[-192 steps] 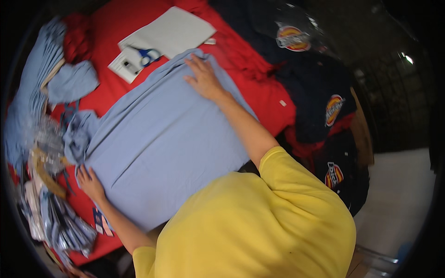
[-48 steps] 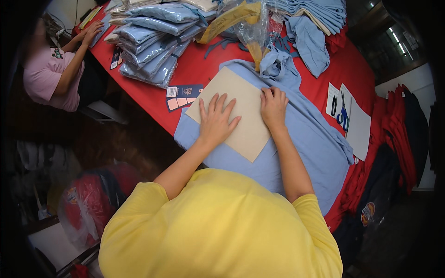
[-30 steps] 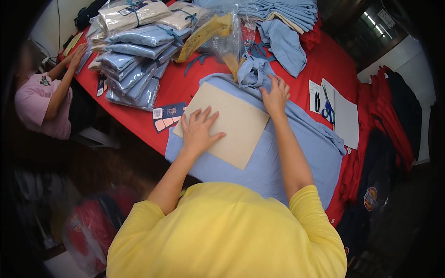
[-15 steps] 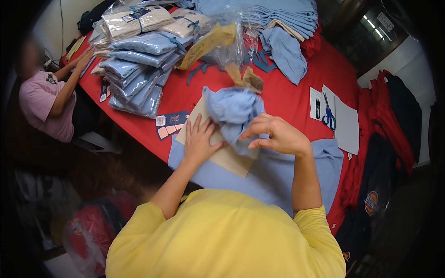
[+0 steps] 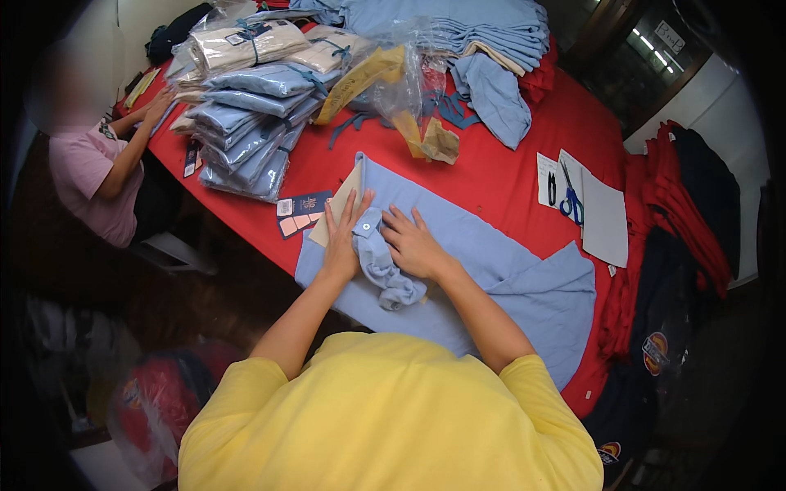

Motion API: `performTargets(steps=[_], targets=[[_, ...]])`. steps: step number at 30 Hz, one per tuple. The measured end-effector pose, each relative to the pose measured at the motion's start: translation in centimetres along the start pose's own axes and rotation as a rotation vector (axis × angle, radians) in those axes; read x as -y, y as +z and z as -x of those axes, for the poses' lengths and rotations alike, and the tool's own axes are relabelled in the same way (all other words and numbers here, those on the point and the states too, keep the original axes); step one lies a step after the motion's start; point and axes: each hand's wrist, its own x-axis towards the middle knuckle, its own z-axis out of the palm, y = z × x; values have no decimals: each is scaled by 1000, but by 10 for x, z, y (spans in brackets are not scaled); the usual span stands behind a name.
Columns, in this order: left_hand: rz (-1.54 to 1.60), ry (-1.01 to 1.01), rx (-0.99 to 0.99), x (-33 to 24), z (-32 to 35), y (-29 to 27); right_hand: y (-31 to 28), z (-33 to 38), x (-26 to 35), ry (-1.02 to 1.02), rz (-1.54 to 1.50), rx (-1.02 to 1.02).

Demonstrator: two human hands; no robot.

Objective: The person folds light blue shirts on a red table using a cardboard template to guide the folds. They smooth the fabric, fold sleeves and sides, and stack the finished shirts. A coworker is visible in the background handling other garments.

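Observation:
A light blue garment (image 5: 508, 262) lies spread on the red-covered table in front of me, partly folded over a beige board (image 5: 324, 231). Only the board's left edge shows from under the cloth. Fingers stretched out, my left hand (image 5: 344, 241) rests flat on the board's edge. My right hand (image 5: 416, 247) presses flat on the blue cloth, fingers spread. Between the two hands runs a crumpled blue sleeve (image 5: 379, 266), with a pale button at its cuff. Neither hand grips anything.
Bagged folded garments (image 5: 246, 139) are stacked at the far left, near dark tags (image 5: 303, 214). Clear plastic with yellow tape (image 5: 360, 83) lies behind. Blue-handled scissors (image 5: 571, 204) rest on papers at right. A person in pink (image 5: 94, 176) works at the left edge.
The bunched blue cloth has been laid over the board toward me. My right hand has come down from above it to lie flat; the left stays at the board.

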Motion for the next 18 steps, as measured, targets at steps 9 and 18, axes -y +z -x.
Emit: performTargets(steps=[9, 18], targets=[[-67, 99, 32, 4, 7, 3, -117, 170, -98, 636, 391, -263], [485, -96, 140, 4, 5, 9, -152, 295, -142, 825, 545, -353]])
